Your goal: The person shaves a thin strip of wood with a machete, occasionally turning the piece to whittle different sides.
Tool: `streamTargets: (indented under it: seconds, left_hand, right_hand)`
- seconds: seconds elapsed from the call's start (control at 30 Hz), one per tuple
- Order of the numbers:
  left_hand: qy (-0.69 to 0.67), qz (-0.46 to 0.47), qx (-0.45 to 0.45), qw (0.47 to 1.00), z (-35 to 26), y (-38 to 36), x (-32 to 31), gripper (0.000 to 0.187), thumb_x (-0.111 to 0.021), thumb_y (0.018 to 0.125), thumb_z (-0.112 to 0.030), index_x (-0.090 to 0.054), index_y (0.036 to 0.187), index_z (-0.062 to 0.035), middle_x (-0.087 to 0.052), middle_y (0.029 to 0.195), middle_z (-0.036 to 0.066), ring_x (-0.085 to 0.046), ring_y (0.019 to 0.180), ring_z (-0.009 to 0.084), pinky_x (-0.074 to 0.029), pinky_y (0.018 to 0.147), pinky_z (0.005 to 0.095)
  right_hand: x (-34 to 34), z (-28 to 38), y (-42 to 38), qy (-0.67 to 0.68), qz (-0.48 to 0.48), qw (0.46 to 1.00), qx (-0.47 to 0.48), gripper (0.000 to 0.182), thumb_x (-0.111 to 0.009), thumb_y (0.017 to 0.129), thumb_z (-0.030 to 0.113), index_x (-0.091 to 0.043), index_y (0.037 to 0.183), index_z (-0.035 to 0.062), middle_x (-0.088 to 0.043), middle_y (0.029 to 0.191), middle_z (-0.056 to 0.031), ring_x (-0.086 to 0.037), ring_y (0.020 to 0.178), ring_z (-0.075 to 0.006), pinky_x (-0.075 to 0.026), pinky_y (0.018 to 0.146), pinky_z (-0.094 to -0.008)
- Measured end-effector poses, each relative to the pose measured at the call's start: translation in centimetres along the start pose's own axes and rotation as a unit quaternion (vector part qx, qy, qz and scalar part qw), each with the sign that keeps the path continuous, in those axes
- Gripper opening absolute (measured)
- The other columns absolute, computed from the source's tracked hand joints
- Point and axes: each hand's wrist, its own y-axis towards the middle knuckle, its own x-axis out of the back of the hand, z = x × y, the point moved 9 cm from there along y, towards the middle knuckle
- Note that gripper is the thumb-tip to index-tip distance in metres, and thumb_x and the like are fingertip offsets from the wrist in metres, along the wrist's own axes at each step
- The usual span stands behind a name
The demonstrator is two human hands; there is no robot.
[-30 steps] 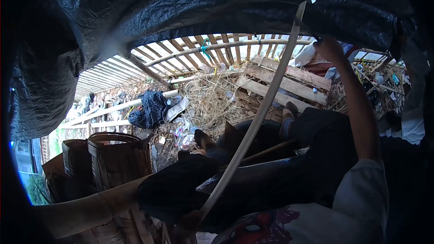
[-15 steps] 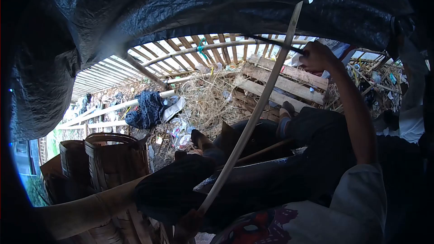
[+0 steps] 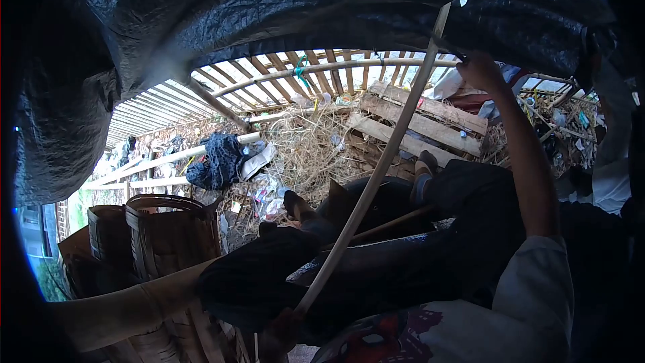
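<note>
A long pale bamboo strip (image 3: pixel 376 188) stands at a slant in front of my body. My left hand (image 3: pixel 283 328), low and in shadow, is closed round its bottom end. High on the right, my right hand (image 3: pixel 478 70) is closed on a dark thin tool (image 3: pixel 451 48), probably a knife, whose blade lies against the strip's upper part. The fingers of both hands are dim.
Rolled woven bamboo sheets (image 3: pixel 168 228) stand at the left, beside a thick bamboo pole (image 3: pixel 134 306). Wooden slats (image 3: pixel 430 124) lie on straw (image 3: pixel 302 141) and litter. Dark plastic sheeting (image 3: pixel 269 7) hangs overhead, with a slatted bamboo fence (image 3: pixel 269 81) behind.
My right hand has moved up and slightly to the right, carrying the dark tool higher along the strip. The strip and my left hand have barely moved.
</note>
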Motion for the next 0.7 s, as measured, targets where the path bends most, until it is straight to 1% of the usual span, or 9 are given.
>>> streamTargets:
  seconds: [0.13, 0.17, 0.2, 0.23, 0.27, 0.3, 0.57, 0.63, 0.7]
  left_hand:
    - [0.187, -0.089, -0.116, 0.971, -3.6, 1.3, 2.2, 0.021, -0.056, 0.09, -0.012, -0.062, 0.109, -0.0122, -0.064, 0.1, 0.003, -0.059, 0.101, 0.0181, -0.049, 0.083, 0.0327]
    - [-0.09, -0.017, 0.076, 0.993, -1.0, 2.3, 2.4, 0.021, -0.055, 0.09, -0.012, -0.062, 0.109, -0.0119, -0.064, 0.1, 0.002, -0.058, 0.102, 0.0179, -0.048, 0.086, 0.0328]
    - [-0.353, 0.061, 0.26, 0.897, 0.9, 1.5, 0.2, 0.021, -0.055, 0.09, -0.012, -0.062, 0.11, -0.0116, -0.064, 0.1, 0.002, -0.058, 0.103, 0.0177, -0.046, 0.089, 0.0328]
    - [-0.353, 0.063, 0.26, 0.897, 1.6, 1.0, -0.4, 0.021, -0.055, 0.09, -0.012, -0.062, 0.11, -0.0116, -0.064, 0.1, 0.002, -0.058, 0.103, 0.0177, -0.046, 0.089, 0.0328]
    - [-0.069, 0.024, 0.079, 0.994, 0.5, 1.1, 0.6, 0.021, -0.056, 0.088, -0.011, -0.063, 0.109, -0.0107, -0.063, 0.1, 0.003, -0.059, 0.101, 0.0199, -0.048, 0.085, 0.0343]
    - [0.224, -0.018, -0.11, 0.968, -2.4, 0.7, 0.7, 0.022, -0.058, 0.087, -0.01, -0.063, 0.108, -0.0098, -0.063, 0.099, 0.005, -0.06, 0.099, 0.0221, -0.05, 0.082, 0.0358]
    - [-0.046, -0.04, -0.015, 0.998, -1.5, 1.8, 1.7, 0.015, -0.059, 0.085, -0.009, -0.062, 0.099, -0.0065, -0.058, 0.083, 0.01, -0.059, 0.072, 0.0259, -0.049, 0.054, 0.036]
    - [-0.12, -0.04, 0.029, 0.991, -0.6, 1.7, 1.5, 0.009, -0.054, 0.089, -0.007, -0.061, 0.094, -0.006, -0.053, 0.073, 0.008, -0.055, 0.057, 0.0239, -0.045, 0.047, 0.0347]
    - [0.076, -0.104, -0.12, 0.984, -2.2, 0.7, 1.8, 0.025, -0.066, 0.08, -0.009, -0.063, 0.105, -0.0073, -0.062, 0.092, 0.011, -0.063, 0.081, 0.0263, -0.053, 0.055, 0.0348]
  right_hand:
    - [0.6, 0.4, -1.0, 0.043, -0.16, 0.982, 0.084, 0.031, -0.063, 0.073, 0.027, -0.064, 0.079, -0.0039, -0.063, 0.073, -0.0233, -0.064, 0.075, -0.0367, -0.051, 0.073, -0.0441]
    - [0.1, 2.0, -1.5, 0.045, -0.054, 0.996, 0.05, 0.03, -0.063, 0.073, 0.026, -0.064, 0.079, -0.0038, -0.063, 0.074, -0.0228, -0.064, 0.075, -0.0365, -0.05, 0.072, -0.044]
    - [0.2, 4.2, -2.8, 0.048, 0.055, 0.997, 0.012, 0.03, -0.064, 0.073, 0.025, -0.064, 0.078, -0.0038, -0.063, 0.075, -0.0223, -0.064, 0.075, -0.0363, -0.05, 0.071, -0.0439]
    - [0.9, 7.1, -4.2, 0.039, 0.101, 0.993, 0.048, 0.029, -0.064, 0.073, 0.026, -0.064, 0.078, -0.0033, -0.064, 0.075, -0.022, -0.064, 0.075, -0.0363, -0.05, 0.07, -0.0439]
    - [0.9, 9.0, -5.3, 0.031, 0.147, 0.985, 0.086, 0.029, -0.063, 0.073, 0.026, -0.063, 0.077, -0.0028, -0.064, 0.075, -0.0217, -0.064, 0.075, -0.0364, -0.05, 0.069, -0.0439]
    - [-0.4, 9.6, -5.4, 0.016, 0.165, 0.974, 0.152, 0.029, -0.063, 0.074, 0.028, -0.064, 0.078, -0.001, -0.064, 0.075, -0.0223, -0.064, 0.075, -0.0366, -0.05, 0.068, -0.0433]
    - [-0.4, -5.0, 0.7, 0.066, -0.068, 0.995, -0.038, 0.037, -0.063, 0.074, 0.031, -0.064, 0.083, -0.0048, -0.064, 0.076, -0.0238, -0.064, 0.076, -0.0379, -0.05, 0.07, -0.044]
    - [-0.6, -1.8, -0.4, 0.062, 0.001, 0.998, -0.007, 0.036, -0.064, 0.074, 0.03, -0.063, 0.083, -0.0053, -0.064, 0.076, -0.0235, -0.064, 0.075, -0.0374, -0.05, 0.069, -0.0433]
    - [0.1, 3.9, -2.7, 0.061, 0.107, 0.992, 0.037, 0.035, -0.064, 0.073, 0.028, -0.062, 0.082, -0.006, -0.064, 0.074, -0.0228, -0.064, 0.073, -0.036, -0.049, 0.067, -0.0418]
